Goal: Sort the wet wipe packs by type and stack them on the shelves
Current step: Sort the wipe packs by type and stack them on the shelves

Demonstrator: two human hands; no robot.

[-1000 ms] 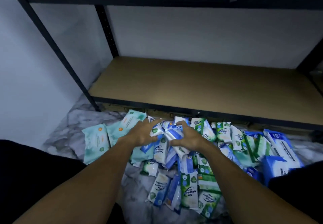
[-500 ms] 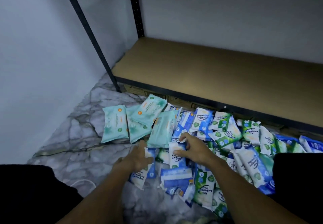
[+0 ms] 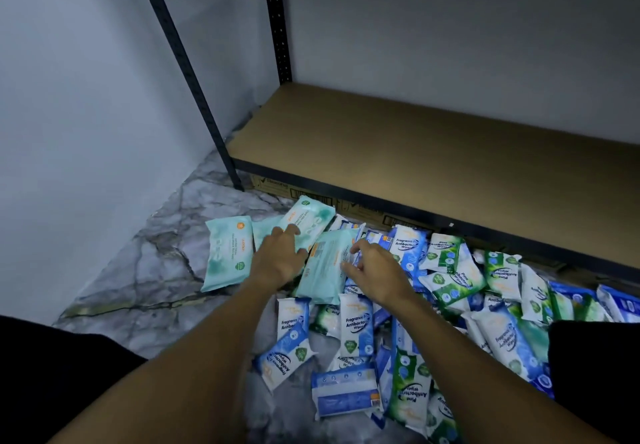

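Four pale green packs (image 3: 225, 256) lie at the left edge of the big pile on the marble floor (image 3: 149, 270), just in front of the lowest shelf (image 3: 415, 153). To their right the blue packs (image 3: 356, 327) and the green pine packs (image 3: 450, 279) are mixed together, one over another.

My left hand (image 3: 277, 263) lies with the fingers spread and nearly straight on two of the pale green ones; it presses them and does not grip. My right hand (image 3: 377, 274) has bent fingers at the right edge of the middle pack (image 3: 322, 270), the one between both hands. I cannot tell if it really has hold of it.

I judge the step is to gather this one type first. To do it well, I would slide the four together, flat, with edges in line. Then I would lift them from both sides, because such soft packs probably bend and slip. The far left corner of the shelf seems a good place for the first stack, so the other types have room at the right.
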